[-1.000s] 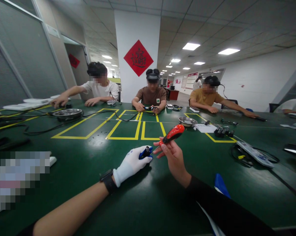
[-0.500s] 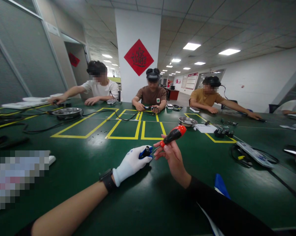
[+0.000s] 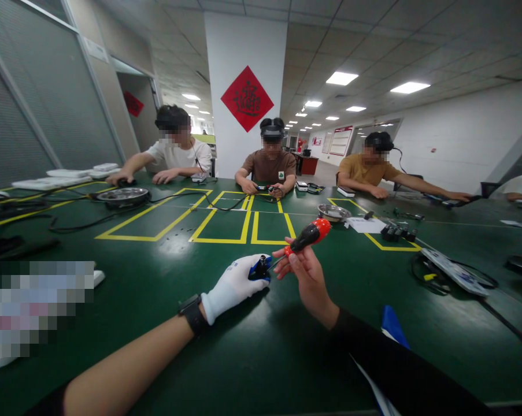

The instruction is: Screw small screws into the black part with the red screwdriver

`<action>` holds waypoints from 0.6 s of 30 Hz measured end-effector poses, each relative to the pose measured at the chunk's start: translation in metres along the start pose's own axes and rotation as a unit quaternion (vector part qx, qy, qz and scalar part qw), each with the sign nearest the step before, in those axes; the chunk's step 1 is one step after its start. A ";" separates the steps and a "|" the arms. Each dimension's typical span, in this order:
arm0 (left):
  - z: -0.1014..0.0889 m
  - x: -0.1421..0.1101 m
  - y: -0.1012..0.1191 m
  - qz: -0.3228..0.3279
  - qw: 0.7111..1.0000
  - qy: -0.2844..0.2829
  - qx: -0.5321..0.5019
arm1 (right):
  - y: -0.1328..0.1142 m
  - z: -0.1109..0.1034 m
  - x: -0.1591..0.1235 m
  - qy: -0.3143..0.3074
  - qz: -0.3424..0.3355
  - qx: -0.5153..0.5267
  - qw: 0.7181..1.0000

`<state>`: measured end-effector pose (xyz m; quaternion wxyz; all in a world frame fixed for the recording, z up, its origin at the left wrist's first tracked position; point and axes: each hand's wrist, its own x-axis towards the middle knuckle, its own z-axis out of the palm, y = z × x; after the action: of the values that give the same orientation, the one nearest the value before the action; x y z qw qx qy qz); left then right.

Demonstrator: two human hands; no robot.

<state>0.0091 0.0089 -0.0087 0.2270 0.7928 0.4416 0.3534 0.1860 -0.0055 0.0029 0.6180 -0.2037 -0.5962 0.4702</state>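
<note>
My left hand [image 3: 234, 284], in a white glove with blue fingertips, is closed around a small black part with a metal tip [image 3: 261, 267]; its exact kind I cannot make out. Bare, my right hand [image 3: 306, 277] grips a red and black screwdriver [image 3: 307, 236] between thumb and fingers. The handle tilts up to the right, and the thin shaft points down at the black part. Whether the screwdriver's tip touches that part is hidden by my gloved fingers. Both hands are just above the green table [image 3: 178, 361].
Across the table sit several people with head cameras. A metal bowl [image 3: 333, 212], black clips [image 3: 398, 232] and a power strip [image 3: 454, 270] with cable lie to the right. Another metal dish [image 3: 124, 196] stands far left. Blue-and-white cloth [image 3: 394, 325] lies by my right sleeve.
The view has shifted slightly. Both hands keep almost the same pose, with the screwdriver still angled at the black part. At the far left, a person's hand has moved a little over the table.
</note>
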 end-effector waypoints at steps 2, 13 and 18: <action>0.000 0.000 0.000 0.006 1.000 -0.003 0.004 | 0.000 0.000 0.000 -0.005 -0.006 -0.005 1.000; -0.003 -0.001 0.008 0.010 1.000 -0.004 0.019 | 0.000 0.000 -0.002 -0.011 -0.013 -0.013 1.000; -0.005 -0.001 0.010 0.017 1.000 -0.012 0.014 | 0.000 -0.001 -0.002 -0.009 -0.013 -0.017 1.000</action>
<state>0.0104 0.0028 0.0008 0.2147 0.8074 0.4303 0.3418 0.1875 -0.0068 0.0020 0.6154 -0.2020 -0.6123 0.4534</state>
